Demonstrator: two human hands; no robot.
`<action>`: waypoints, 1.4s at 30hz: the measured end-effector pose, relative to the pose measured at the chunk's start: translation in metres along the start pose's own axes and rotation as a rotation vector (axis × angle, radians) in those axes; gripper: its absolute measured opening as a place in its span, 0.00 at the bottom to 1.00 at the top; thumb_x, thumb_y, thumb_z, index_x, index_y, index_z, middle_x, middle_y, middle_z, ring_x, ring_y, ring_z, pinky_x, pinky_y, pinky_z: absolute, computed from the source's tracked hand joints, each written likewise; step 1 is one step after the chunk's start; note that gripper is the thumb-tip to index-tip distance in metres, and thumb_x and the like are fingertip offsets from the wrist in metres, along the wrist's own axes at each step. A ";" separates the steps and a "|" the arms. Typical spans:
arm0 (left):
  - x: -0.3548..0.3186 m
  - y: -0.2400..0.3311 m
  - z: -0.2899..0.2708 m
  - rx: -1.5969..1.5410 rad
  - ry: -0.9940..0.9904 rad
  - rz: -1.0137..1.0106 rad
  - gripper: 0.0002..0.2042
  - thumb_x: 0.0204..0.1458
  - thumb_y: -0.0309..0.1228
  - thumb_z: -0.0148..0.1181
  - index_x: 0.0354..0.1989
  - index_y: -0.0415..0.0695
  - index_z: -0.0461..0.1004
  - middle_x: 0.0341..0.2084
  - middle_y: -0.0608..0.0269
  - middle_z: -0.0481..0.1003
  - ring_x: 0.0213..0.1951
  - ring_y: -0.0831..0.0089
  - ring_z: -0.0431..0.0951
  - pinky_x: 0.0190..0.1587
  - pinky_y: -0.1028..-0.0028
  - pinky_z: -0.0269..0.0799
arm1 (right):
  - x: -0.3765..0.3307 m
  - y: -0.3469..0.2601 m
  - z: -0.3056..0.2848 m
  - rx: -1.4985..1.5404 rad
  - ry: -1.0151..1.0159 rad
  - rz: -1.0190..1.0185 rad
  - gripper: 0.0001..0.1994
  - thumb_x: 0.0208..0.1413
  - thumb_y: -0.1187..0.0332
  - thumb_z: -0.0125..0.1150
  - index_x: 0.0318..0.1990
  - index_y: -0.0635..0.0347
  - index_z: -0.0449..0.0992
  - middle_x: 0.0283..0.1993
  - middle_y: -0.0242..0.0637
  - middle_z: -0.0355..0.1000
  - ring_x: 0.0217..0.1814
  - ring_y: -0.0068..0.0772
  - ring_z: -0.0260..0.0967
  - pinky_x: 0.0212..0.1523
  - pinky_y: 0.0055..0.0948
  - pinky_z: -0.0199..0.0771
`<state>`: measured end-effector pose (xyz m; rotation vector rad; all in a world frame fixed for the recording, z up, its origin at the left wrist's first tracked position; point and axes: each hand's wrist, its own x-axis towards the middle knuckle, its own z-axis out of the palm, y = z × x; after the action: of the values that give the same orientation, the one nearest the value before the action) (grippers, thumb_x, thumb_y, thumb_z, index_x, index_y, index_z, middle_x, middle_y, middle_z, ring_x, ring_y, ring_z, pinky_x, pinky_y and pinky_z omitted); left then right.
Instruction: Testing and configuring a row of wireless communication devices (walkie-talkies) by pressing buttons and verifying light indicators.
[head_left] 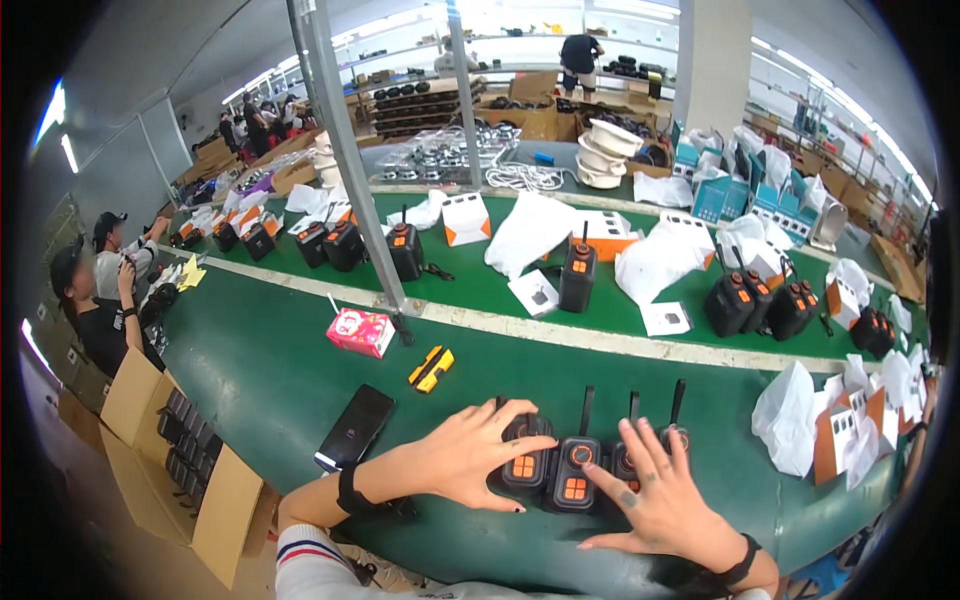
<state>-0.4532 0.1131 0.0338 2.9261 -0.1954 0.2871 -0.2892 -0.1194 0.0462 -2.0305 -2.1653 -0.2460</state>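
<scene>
Four black radios (pixel 578 470) with orange buttons and upright antennas lie side by side on the green worktop (pixel 260 370), close to its near edge. The left hand (pixel 470 455) lies over the leftmost radio, fingers spread and curled around its top and side; the grip is loose and draped, not clamped. The right hand (pixel 665 500) lies flat with fingers apart over the two radios at the right end of the row, the index fingertip touching the second radio from the left, so nothing is clasped.

Left of the radios a dark phone (pixel 355 425) lies flat on the worktop. Beyond the radios, to their left, sits a yellow and black tool (pixel 431 368), and further left of that a pink box (pixel 360 332). Right of the radios lies a white bag (pixel 790 415) beside orange and white cartons (pixel 845 430). Behind the radios, past a pale strip, more black radios (pixel 578 275) stand upright among white bags and cartons. Well left of the radios, an open cardboard box (pixel 150 440) stands beside the worktop, with two seated people (pixel 95 300) beyond it.
</scene>
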 end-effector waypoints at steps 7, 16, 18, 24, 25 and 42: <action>-0.019 0.003 -0.002 -0.043 -0.015 -0.086 0.36 0.38 0.55 0.66 0.58 0.59 0.66 0.55 0.50 0.59 0.53 0.45 0.63 0.54 0.49 0.61 | 0.022 0.003 0.024 0.041 0.067 -0.023 0.36 0.43 0.40 0.62 0.58 0.48 0.68 0.53 0.51 0.62 0.58 0.59 0.57 0.55 0.54 0.58; -0.039 -0.013 0.018 -0.078 0.054 -0.064 0.44 0.34 0.52 0.70 0.64 0.64 0.58 0.66 0.51 0.46 0.60 0.32 0.52 0.58 0.40 0.54 | 0.020 -0.012 0.029 -0.101 0.072 0.031 0.43 0.36 0.44 0.69 0.59 0.56 0.63 0.56 0.55 0.59 0.60 0.61 0.55 0.58 0.58 0.53; -0.041 -0.015 0.033 -0.124 0.144 -0.125 0.42 0.32 0.53 0.70 0.62 0.63 0.61 0.62 0.52 0.54 0.55 0.38 0.58 0.56 0.47 0.59 | 0.030 -0.002 0.042 -0.075 0.058 -0.041 0.44 0.35 0.45 0.70 0.60 0.57 0.61 0.57 0.56 0.58 0.60 0.61 0.55 0.58 0.58 0.53; -0.036 -0.012 0.034 -0.118 0.205 -0.112 0.39 0.29 0.54 0.71 0.56 0.62 0.66 0.52 0.56 0.63 0.48 0.47 0.61 0.50 0.54 0.63 | 0.027 -0.013 0.042 0.075 0.075 0.024 0.45 0.35 0.49 0.72 0.61 0.59 0.60 0.57 0.56 0.57 0.58 0.62 0.56 0.57 0.55 0.57; -0.037 -0.010 0.031 -0.125 0.184 -0.130 0.39 0.29 0.54 0.71 0.57 0.63 0.65 0.53 0.56 0.62 0.49 0.45 0.60 0.52 0.52 0.61 | 0.028 -0.014 0.042 0.041 0.098 0.006 0.44 0.35 0.48 0.71 0.60 0.59 0.60 0.58 0.57 0.56 0.59 0.62 0.55 0.59 0.57 0.55; -0.073 0.024 0.052 -0.337 0.427 -0.498 0.39 0.41 0.36 0.71 0.62 0.41 0.58 0.61 0.37 0.51 0.59 0.44 0.61 0.57 0.60 0.65 | -0.012 -0.025 0.050 0.545 0.240 0.855 0.29 0.63 0.66 0.46 0.66 0.70 0.47 0.63 0.59 0.55 0.64 0.53 0.56 0.63 0.38 0.54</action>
<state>-0.5186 0.0874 -0.0271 2.4041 0.4883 0.6990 -0.3140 -0.1216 -0.0057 -2.1986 -0.9341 0.1862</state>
